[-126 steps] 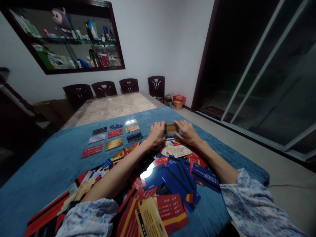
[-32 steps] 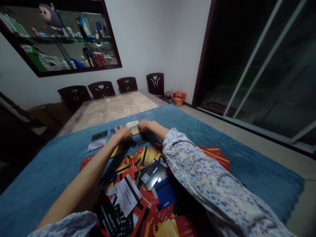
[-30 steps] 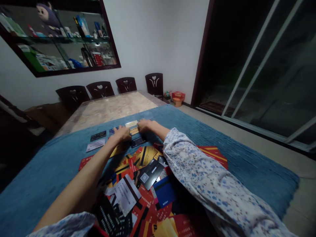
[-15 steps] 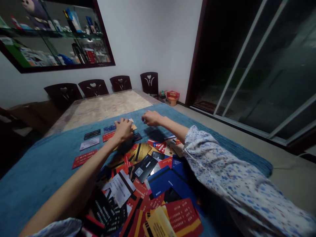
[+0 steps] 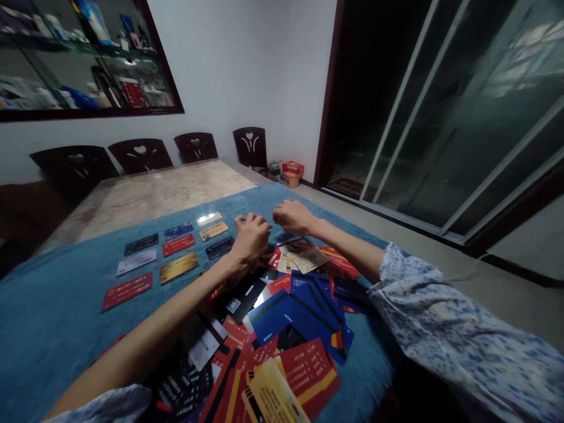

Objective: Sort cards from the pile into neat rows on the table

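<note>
My left hand [image 5: 253, 235] hovers over the upper left part of a heap of cards, fingers bent and apart, with nothing seen in them. To its right, my right hand [image 5: 294, 217] is held above the cloth with its fingers curled in; whether they hold anything is hidden. The heap has blue cards [image 5: 271, 317], red cards [image 5: 308, 373], a yellow card [image 5: 275, 393] and a black card [image 5: 242, 301]. Left of the heap lie separate cards in columns, among them a gold card [image 5: 179, 268], a white card [image 5: 208, 218] and a dark card [image 5: 220, 248].
A blue cloth [image 5: 57, 311] covers the near part of the marble-patterned table [image 5: 176, 188]. Dark chairs [image 5: 250, 147] stand along the far side. Behind are a glass shelf cabinet [image 5: 127, 56] and, at right, a sliding glass door [image 5: 440, 135].
The view has turned right. My left hand has moved right from the separate cards to the heap, uncovering the gold card and the right column. My right hand has shifted slightly right.
</note>
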### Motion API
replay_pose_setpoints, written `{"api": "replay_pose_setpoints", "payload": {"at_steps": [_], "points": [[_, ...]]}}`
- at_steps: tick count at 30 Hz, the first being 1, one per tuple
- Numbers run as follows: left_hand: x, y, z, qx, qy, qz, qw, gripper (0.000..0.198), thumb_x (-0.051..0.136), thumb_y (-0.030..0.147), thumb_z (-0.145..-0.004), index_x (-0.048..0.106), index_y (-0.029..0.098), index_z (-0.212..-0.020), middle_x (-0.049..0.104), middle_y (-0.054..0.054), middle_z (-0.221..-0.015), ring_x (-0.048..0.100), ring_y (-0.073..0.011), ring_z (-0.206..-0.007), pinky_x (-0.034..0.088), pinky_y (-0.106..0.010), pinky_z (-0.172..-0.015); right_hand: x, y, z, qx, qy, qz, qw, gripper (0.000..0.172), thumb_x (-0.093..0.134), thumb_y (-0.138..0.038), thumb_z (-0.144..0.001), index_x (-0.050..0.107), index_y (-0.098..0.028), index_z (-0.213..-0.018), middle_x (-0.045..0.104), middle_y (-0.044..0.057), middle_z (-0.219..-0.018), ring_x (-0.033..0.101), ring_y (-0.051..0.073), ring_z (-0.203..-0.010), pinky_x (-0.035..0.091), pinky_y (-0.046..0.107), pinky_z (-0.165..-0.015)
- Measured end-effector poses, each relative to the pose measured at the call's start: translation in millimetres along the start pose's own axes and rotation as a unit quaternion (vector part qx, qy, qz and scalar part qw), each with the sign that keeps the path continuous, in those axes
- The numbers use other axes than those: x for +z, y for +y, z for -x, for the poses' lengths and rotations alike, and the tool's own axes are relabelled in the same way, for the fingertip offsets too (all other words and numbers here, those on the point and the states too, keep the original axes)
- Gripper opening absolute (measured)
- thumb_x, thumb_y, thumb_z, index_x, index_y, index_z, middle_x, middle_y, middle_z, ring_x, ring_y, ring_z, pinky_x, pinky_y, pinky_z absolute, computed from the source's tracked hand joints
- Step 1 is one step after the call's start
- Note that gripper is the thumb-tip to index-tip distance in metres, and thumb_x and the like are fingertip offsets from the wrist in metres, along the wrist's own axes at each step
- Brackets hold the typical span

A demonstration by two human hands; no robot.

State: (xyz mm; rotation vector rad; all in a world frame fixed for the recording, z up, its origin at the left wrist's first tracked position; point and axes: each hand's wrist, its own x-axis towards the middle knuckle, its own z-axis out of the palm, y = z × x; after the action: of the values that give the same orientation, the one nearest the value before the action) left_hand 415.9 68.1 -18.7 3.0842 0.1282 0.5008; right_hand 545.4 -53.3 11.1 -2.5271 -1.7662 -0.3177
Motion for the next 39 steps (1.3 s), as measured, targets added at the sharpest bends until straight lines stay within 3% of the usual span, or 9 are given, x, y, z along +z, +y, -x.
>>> {"api": "replay_pose_setpoints", "payload": {"at_steps": [5, 8, 13, 16, 21, 27, 39], "points": [[7.8, 33.1, -1.8, 0.092, 0.006, 0.015, 0.996, 0.021, 0.051, 0.020, -0.093, 0.069, 0.020, -0.104, 0.064, -0.010, -0.115, 0.046, -0.0283, -0.112, 0.027, -0.055, -0.099, 4.2, 18.4, 39.9, 0.018, -0.006, 0.011, 1.000, 0.025, 0.048, -0.021, -0.093, 0.071, -0.019, -0.101, 0.069, 0.011, -0.102, 0.055, 0.023, -0.098, 0.034, 0.032, -0.073], [10.4, 52.2, -1.5, 0.144, -0.014, 0.037, 0.989, 0.022, 0.054, 0.030, -0.093, 0.068, 0.018, -0.105, 0.064, -0.012, -0.116, 0.046, -0.0290, -0.110, 0.028, -0.055, -0.097, 8.3, 28.5, 64.3, 0.020, -0.015, 0.010, 1.000, 0.022, 0.051, -0.024, -0.092, 0.070, -0.019, -0.100, 0.069, 0.010, -0.101, 0.055, 0.023, -0.095, 0.032, 0.032, -0.070], [12.4, 85.4, 4.1, 0.229, -0.036, 0.097, 0.968, 0.023, 0.052, 0.029, -0.093, 0.068, 0.021, -0.107, 0.064, -0.012, -0.118, 0.048, -0.0294, -0.111, 0.031, -0.054, -0.096, 15.7, 41.6, 100.5, 0.025, -0.034, -0.002, 0.999, 0.019, 0.053, -0.023, -0.091, 0.070, -0.019, -0.096, 0.068, 0.011, -0.095, 0.054, 0.022, -0.092, 0.032, 0.032, -0.069], [12.2, 104.4, 9.0, 0.276, -0.068, 0.122, 0.951, 0.023, 0.056, 0.030, -0.091, 0.068, 0.021, -0.108, 0.065, -0.010, -0.119, 0.048, -0.0296, -0.114, 0.033, -0.053, -0.096, 21.7, 49.8, 113.8, 0.029, -0.042, -0.010, 0.999, 0.017, 0.055, -0.025, -0.090, 0.070, -0.019, -0.095, 0.068, 0.010, -0.094, 0.055, 0.022, -0.091, 0.032, 0.031, -0.069], [17.0, 123.8, 14.6, 0.336, -0.100, 0.135, 0.927, 0.041, 0.065, 0.042, -0.085, 0.065, 0.026, -0.122, 0.060, -0.009, -0.129, 0.044, -0.0328, -0.122, 0.032, -0.057, -0.100, 27.7, 58.4, 120.2, 0.031, -0.020, -0.035, 0.999, 0.018, 0.053, -0.023, -0.091, 0.071, -0.019, -0.091, 0.068, 0.010, -0.093, 0.055, 0.021, -0.089, 0.036, 0.031, -0.073], [22.2, 119.8, 12.1, 0.316, -0.095, 0.102, 0.938, 0.035, 0.062, 0.043, -0.088, 0.069, 0.027, -0.118, 0.060, -0.011, -0.125, 0.045, -0.0323, -0.120, 0.032, -0.058, -0.102, 28.3, 58.9, 119.5, 0.030, -0.003, -0.048, 0.998, 0.020, 0.052, -0.022, -0.092, 0.071, -0.019, -0.093, 0.068, 0.010, -0.096, 0.055, 0.021, -0.090, 0.039, 0.031, -0.076], [27.7, 73.1, -3.1, 0.163, -0.075, 0.059, 0.982, 0.031, 0.055, 0.039, -0.092, 0.069, 0.025, -0.116, 0.064, -0.011, -0.116, 0.046, -0.0297, -0.113, 0.028, -0.055, -0.098, 37.2, 58.2, 134.9, 0.024, 0.038, -0.128, 0.991, 0.021, 0.054, -0.030, -0.093, 0.073, -0.022, -0.098, 0.068, 0.011, -0.099, 0.056, 0.023, -0.095, 0.043, 0.038, -0.087]]}}
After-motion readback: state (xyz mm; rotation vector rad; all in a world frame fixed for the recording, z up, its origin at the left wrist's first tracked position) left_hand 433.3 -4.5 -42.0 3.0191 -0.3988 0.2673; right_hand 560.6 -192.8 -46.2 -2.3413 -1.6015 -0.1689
